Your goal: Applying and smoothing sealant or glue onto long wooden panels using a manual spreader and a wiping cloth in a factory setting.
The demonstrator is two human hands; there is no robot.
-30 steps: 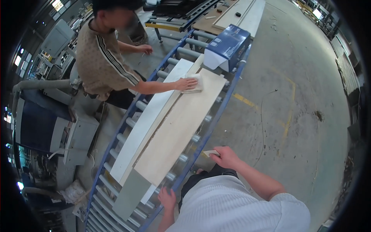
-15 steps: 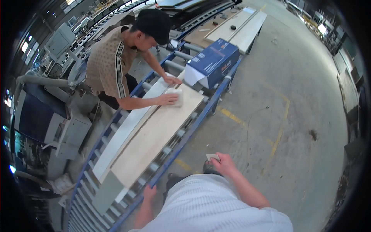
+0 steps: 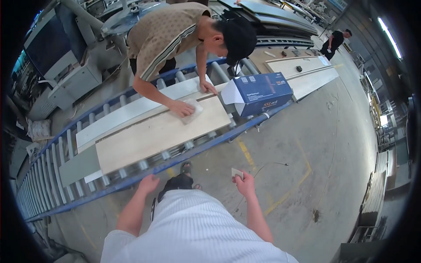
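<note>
My right hand [image 3: 245, 184] is closed, pinching a small flat beige piece [image 3: 237, 173] between thumb and fingers, above the floor and away from the conveyor. My left hand [image 3: 149, 183] is beside the blue rail [image 3: 175, 162] of the roller conveyor, its fingers curled in and no object showing in them. On the rollers lies a pale wooden panel [image 3: 149, 140], with a narrow white panel [image 3: 114, 115] behind it and a grey-green piece [image 3: 81, 167] at its left end. Across the conveyor, a co-worker presses a white cloth-like pad [image 3: 191, 113] on the wooden panel.
A blue cardboard box [image 3: 265, 93] with an opened white flap stands on the conveyor's right part. Beyond it, more pale panels [image 3: 307, 83] carry a small black object [image 3: 299, 69]. A grey machine [image 3: 79, 76] stands at left. Another person [image 3: 335, 44] is far right. A thin cable crosses the floor.
My view has turned, so the conveyor now runs more across it. My left hand has come off or to the edge of the rail. The co-worker's pad has shifted left along the panel.
</note>
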